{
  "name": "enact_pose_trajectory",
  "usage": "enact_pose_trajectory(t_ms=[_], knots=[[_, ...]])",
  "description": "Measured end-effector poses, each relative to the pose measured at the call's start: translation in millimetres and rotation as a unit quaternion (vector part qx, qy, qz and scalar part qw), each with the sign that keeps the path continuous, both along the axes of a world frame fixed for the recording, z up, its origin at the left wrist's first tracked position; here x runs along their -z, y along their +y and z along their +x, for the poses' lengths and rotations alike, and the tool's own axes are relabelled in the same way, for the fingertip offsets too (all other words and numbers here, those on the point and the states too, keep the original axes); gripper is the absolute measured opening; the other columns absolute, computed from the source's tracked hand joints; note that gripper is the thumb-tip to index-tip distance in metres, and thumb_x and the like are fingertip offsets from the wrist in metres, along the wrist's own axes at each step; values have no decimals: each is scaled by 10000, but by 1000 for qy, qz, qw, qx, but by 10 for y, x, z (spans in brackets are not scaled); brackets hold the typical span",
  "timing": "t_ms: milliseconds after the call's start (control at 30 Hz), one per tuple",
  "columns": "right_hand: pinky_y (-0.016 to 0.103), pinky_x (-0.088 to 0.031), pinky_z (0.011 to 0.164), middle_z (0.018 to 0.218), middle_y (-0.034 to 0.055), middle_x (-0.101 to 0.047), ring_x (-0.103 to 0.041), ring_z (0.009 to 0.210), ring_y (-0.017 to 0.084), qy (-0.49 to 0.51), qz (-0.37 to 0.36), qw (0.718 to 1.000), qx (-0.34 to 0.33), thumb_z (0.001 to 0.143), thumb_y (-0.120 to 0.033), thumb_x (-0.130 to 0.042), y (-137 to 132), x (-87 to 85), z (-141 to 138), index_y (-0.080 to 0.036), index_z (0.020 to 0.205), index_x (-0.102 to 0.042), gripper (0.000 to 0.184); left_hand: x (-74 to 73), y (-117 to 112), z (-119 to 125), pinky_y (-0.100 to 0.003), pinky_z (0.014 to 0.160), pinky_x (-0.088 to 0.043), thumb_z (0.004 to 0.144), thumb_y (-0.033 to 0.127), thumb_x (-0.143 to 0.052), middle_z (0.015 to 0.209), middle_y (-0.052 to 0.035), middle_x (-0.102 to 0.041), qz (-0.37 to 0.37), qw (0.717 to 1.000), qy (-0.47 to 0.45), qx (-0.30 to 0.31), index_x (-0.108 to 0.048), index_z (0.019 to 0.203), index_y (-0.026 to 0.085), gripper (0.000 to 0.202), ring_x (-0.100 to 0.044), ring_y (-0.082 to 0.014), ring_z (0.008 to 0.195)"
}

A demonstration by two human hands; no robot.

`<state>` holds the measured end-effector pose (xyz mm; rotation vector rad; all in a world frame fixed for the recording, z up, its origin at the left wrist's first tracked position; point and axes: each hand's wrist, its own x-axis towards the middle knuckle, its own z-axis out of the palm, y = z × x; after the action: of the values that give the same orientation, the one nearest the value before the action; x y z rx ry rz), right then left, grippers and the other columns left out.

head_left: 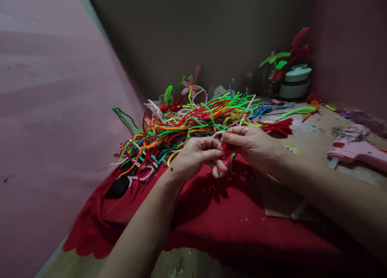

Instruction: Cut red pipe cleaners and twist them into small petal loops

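My left hand (201, 155) and my right hand (246, 143) meet above the front of the table, fingertips pinched together. Between them is a small red pipe-cleaner piece (228, 146), partly hidden by the fingers of both hands. A short green pipe-cleaner stem (232, 164) curves down below it, and its other end shows near the left fingers. Just behind the hands lies a big tangled heap of pipe cleaners (193, 123) in green, red, orange, yellow, white and blue.
A red cloth (211, 221) with a scalloped edge covers the table front. At right lie a pink glue gun (356, 151), a cardboard piece (281, 197) and red pipe-cleaner pieces (279, 127). A lidded pot (294, 86) and pipe-cleaner flowers (190, 86) stand at the back. A pink wall (60, 108) borders the left.
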<state>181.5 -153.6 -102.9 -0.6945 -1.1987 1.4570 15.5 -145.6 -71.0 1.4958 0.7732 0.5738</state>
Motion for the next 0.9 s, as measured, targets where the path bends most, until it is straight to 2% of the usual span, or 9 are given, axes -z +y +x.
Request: enact_pose_trajectory(t_ms=[167, 300, 400, 633, 767, 900], knots=[[252, -429, 608, 597, 5, -622, -547, 548, 104, 7, 1, 1000, -2, 727, -368, -675, 14, 2, 8, -158, 610, -627, 245, -16, -47, 48, -162, 359, -456, 725, 215, -617, 590, 12, -562, 65, 996, 30, -52, -525, 771, 127, 135, -608, -116, 463], [266, -441, 606, 610, 17, -623, -559, 558, 119, 8, -26, 1000, -16, 716, -382, -681, 5, 7, -4, -151, 626, -633, 252, -17, -22, 15, -155, 398, -465, 759, 181, -551, 651, 12, -527, 163, 983, 79, -25, -536, 748, 139, 46, -588, -88, 515], [269, -444, 608, 601, 18, -615, -555, 557, 120, 11, -34, 999, -32, 708, -389, -688, -10, 16, -24, -152, 630, -640, 254, -34, -1, -29, -177, 436, -471, 767, 166, -530, 699, 4, -522, 218, 970, 107, 7, -543, 721, 150, 51, -566, -81, 524], [262, -428, 563, 584, 18, -604, -530, 521, 111, 7, -36, 998, -46, 719, -378, -684, -24, 38, -43, -151, 622, -629, 253, -84, 18, -112, -162, 451, -389, 785, 141, -489, 662, 21, -509, 265, 947, 172, 59, -544, 711, 173, 97, -519, -67, 509], [254, -410, 524, 560, 15, -598, -510, 481, 102, -1, -31, 999, -34, 718, -380, -686, -12, 43, -34, -148, 621, -626, 259, -69, 45, -138, -167, 430, -355, 798, 158, -477, 616, 24, -514, 272, 940, 199, 51, -547, 731, 178, 99, -510, -74, 477], [261, -417, 531, 581, 23, -607, -522, 493, 109, -5, -26, 999, -40, 721, -398, -678, 4, 58, -26, -142, 652, -633, 269, -50, 62, -142, -167, 449, -362, 784, 156, -497, 603, 29, -521, 252, 948, 190, 47, -553, 736, 176, 77, -518, -75, 487]])
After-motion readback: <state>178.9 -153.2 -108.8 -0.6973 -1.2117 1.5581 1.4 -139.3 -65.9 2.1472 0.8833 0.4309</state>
